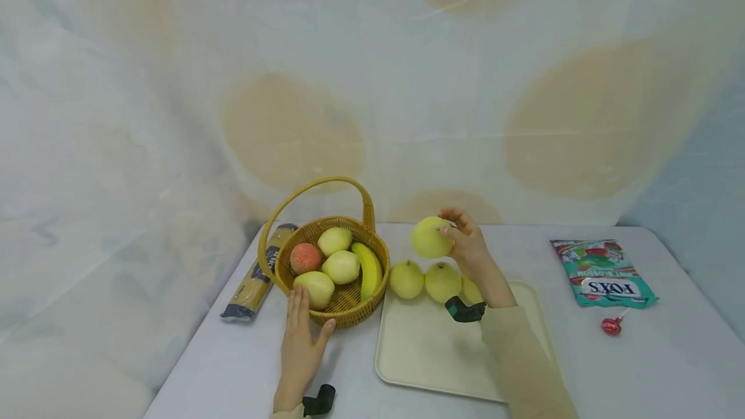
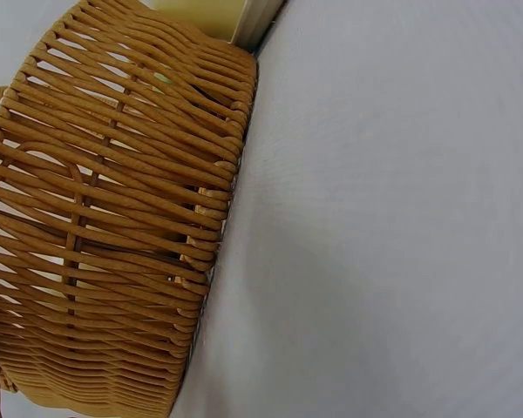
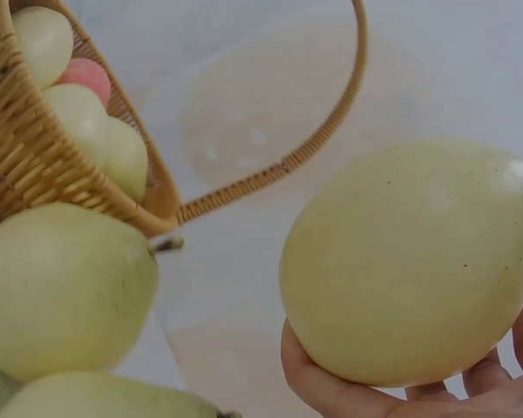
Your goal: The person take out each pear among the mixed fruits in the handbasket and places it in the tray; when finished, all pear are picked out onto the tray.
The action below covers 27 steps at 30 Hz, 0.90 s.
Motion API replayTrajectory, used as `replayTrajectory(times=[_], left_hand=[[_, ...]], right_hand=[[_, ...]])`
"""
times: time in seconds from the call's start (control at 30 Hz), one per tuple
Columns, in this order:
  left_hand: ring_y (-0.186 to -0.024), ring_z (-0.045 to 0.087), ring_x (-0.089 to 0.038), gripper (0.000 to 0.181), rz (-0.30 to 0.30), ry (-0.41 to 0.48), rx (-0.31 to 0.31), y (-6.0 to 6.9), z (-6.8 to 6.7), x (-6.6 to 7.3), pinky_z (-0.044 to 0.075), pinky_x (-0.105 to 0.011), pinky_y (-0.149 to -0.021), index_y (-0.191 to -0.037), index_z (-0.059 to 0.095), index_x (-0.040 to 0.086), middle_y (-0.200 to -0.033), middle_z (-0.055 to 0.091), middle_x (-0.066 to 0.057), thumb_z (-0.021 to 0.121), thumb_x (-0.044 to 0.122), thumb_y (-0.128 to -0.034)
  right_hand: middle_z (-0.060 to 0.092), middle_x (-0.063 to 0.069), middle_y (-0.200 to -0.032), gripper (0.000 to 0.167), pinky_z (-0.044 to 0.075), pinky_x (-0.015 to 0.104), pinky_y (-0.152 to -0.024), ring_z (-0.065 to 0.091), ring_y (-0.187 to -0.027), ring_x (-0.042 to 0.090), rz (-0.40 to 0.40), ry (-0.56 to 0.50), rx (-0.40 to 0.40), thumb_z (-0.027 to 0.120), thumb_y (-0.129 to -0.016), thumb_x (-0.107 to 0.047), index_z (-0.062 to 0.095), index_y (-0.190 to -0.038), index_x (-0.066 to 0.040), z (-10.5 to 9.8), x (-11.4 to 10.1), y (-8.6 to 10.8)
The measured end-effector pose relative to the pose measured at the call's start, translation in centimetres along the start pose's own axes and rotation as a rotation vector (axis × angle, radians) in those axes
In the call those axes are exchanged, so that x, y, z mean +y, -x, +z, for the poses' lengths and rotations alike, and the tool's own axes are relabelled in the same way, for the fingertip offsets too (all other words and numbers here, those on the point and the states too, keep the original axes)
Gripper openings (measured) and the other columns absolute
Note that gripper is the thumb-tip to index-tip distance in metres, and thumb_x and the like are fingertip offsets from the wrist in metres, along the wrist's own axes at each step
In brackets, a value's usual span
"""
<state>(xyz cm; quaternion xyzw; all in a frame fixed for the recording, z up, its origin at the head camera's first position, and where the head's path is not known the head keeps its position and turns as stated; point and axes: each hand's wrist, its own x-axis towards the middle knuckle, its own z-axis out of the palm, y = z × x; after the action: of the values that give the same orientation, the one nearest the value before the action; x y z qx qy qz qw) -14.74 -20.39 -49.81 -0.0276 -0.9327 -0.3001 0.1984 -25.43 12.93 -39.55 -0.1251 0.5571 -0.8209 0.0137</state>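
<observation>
My right hand (image 1: 470,247) grips a pale yellow-green pear (image 1: 432,237), held up above the back of the cream tray (image 1: 431,348). More pears (image 1: 443,282) lie in a row along that tray's back edge, one partly hidden by my right arm. Left of the tray stands a wicker basket (image 1: 349,317) with a tall handle. Inside it are several pears (image 1: 341,268), a red peach-like fruit (image 1: 305,258) and a banana (image 1: 370,270). My left hand (image 1: 301,341) rests against the basket's near side, fingers straight. The left wrist view shows the woven wall (image 2: 113,209) up close.
A long yellow and dark-blue packet (image 1: 250,290) lies left of the basket, partly behind it. On the right are a teal FOX'S candy bag (image 1: 605,275) and a red-wrapped lollipop (image 1: 611,326). A patterned cloth (image 1: 436,102) hangs behind the white table.
</observation>
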Motion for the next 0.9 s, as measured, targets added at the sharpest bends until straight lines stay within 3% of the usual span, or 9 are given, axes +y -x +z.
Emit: replayTrajectory(times=[0.1,0.27,0.47,0.6,0.8,0.9], left_hand=[[-0.150,0.012,-0.037,0.084,0.009,-0.002,0.015,0.1,0.0,-0.2,0.014,-0.050,-0.122,-0.154,0.021,0.003,-0.161,0.017,-0.020,0.065,0.036,-0.0910],[-0.150,0.011,-0.037,0.084,0.012,0.014,0.009,0.1,0.0,-0.3,0.017,-0.054,-0.120,-0.154,0.019,0.004,-0.161,0.017,-0.020,0.065,0.036,-0.0914],[-0.151,0.011,-0.036,0.084,-0.002,0.011,0.007,0.5,0.1,-0.3,0.012,-0.046,-0.123,-0.155,0.019,0.004,-0.162,0.016,-0.018,0.064,0.037,-0.0916],[-0.150,0.012,-0.037,0.084,0.021,0.004,0.033,0.5,0.1,-0.3,0.011,-0.044,-0.123,-0.154,0.019,0.004,-0.161,0.018,-0.019,0.065,0.035,-0.0912],[-0.150,0.012,-0.037,0.084,0.026,0.018,0.027,0.3,0.1,-0.1,0.003,-0.030,-0.123,-0.155,0.018,0.004,-0.161,0.018,-0.020,0.064,0.035,-0.0919],[-0.150,0.011,-0.036,0.084,0.018,0.022,0.015,0.2,0.0,-0.1,0.007,-0.039,-0.124,-0.155,0.018,0.004,-0.161,0.018,-0.020,0.064,0.035,-0.0920]], right_hand=[[0.044,-0.008,-0.115,0.031,0.052,0.025,-0.081,0.050,-0.104,0.004,0.009,0.000,0.031,0.045,-0.095,-0.001,0.052,-0.110,-0.027,-0.7,-0.1,0.3],[0.044,-0.009,-0.116,0.030,0.052,0.025,-0.081,0.048,-0.106,0.006,0.027,0.006,0.077,0.046,-0.096,-0.002,0.050,-0.115,-0.024,-1.7,-0.1,0.8],[0.046,-0.011,-0.115,0.030,0.051,0.022,-0.080,0.050,-0.103,0.004,0.034,-0.042,0.132,0.043,-0.097,-0.001,0.050,-0.115,-0.024,-3.8,-0.5,2.0],[0.047,-0.012,-0.115,0.030,0.052,0.021,-0.081,0.050,-0.104,0.004,0.003,-0.056,0.172,0.041,-0.098,-0.002,0.049,-0.117,-0.024,-5.6,-1.1,3.0],[0.049,-0.012,-0.113,0.030,0.051,0.024,-0.079,0.047,-0.106,0.006,-0.029,-0.145,0.229,0.039,-0.100,-0.003,0.052,-0.115,-0.026,-8.1,-1.8,4.6],[0.048,-0.012,-0.112,0.029,0.048,0.024,-0.078,0.045,-0.106,0.006,-0.024,-0.165,0.252,0.042,-0.100,-0.004,0.053,-0.114,-0.027,-9.1,-1.7,5.3]])
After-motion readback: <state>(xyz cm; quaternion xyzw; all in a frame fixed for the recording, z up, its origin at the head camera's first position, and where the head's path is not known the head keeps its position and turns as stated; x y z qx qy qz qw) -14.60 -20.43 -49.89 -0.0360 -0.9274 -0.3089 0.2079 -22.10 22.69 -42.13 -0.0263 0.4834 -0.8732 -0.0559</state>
